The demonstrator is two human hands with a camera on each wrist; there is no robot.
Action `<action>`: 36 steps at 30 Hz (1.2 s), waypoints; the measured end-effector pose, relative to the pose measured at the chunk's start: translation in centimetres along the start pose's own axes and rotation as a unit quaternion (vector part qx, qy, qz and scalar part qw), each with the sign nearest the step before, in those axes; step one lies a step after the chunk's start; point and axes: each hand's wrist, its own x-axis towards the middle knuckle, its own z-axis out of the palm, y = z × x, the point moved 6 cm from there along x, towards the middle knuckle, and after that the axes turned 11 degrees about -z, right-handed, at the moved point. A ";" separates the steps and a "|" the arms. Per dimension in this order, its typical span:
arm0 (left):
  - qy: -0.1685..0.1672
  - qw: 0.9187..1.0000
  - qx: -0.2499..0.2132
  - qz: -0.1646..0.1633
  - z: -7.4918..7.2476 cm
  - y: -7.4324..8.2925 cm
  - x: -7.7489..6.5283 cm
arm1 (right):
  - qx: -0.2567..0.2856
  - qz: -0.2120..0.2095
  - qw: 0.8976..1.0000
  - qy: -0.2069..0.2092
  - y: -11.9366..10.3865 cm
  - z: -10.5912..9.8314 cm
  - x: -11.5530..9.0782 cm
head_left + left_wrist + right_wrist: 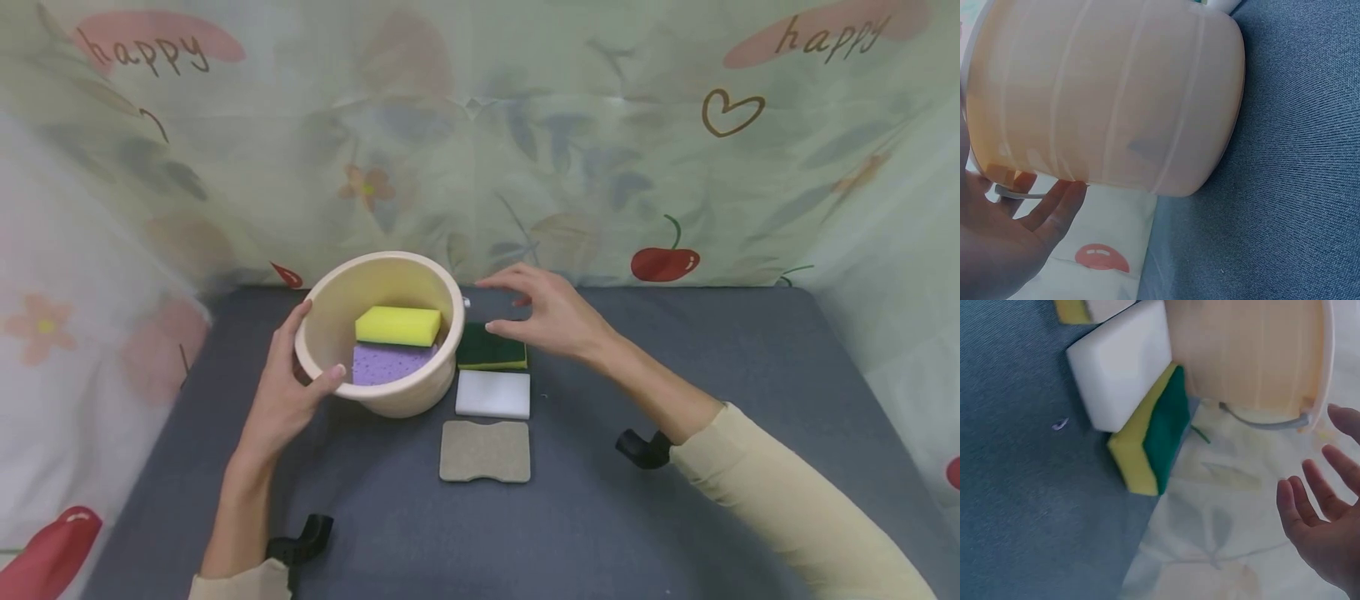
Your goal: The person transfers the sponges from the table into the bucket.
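A cream bucket (405, 402) stands on the dark cloth. Inside lie a yellow sponge (400, 323) with a dark underside and, partly beneath it, a purple speckled sponge (384, 365). My left hand (279, 404) grips the bucket's left side, thumb over the rim and fingers on the outer wall (1116, 94). Right of the bucket, my right hand (558, 317) hangs with fingers spread and nothing in them. Below that hand is a green-and-yellow scouring sponge (491, 352), standing on edge in the right wrist view. The bucket partly hides it in the head view.
In front of the scouring sponge lie a white sponge block (492, 395) and a grey sponge (484, 452) with notched sides. Each wrist carries a black mount (645, 450). A patterned curtain (480, 167) borders the table at the back and sides. The bucket has a grey handle (1266, 424).
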 end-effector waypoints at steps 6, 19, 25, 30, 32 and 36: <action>-0.001 1.000 -0.004 0.003 0.0 0.0 0.0 | -0.008 0.010 1.000 0.001 1.4 0.0 -0.8; -0.003 1.000 -0.002 -0.001 0.0 0.1 0.0 | -0.005 0.036 0.999 -0.014 5.1 0.7 -2.3; 0.004 1.000 -0.004 -0.006 -0.2 0.0 -0.1 | 0.003 0.039 0.999 -0.027 6.2 1.6 -2.4; 0.001 1.000 -0.008 -0.009 -0.3 -0.1 -0.2 | 0.002 0.051 0.998 -0.040 7.1 2.6 -2.7; 0.000 1.000 -0.008 -0.009 -0.2 -0.2 -0.2 | -0.008 0.052 0.997 -0.047 7.5 3.0 -2.8; -0.003 1.000 -0.004 -0.004 -0.1 -0.1 -0.1 | -0.033 0.051 0.997 -0.056 8.1 3.6 -2.9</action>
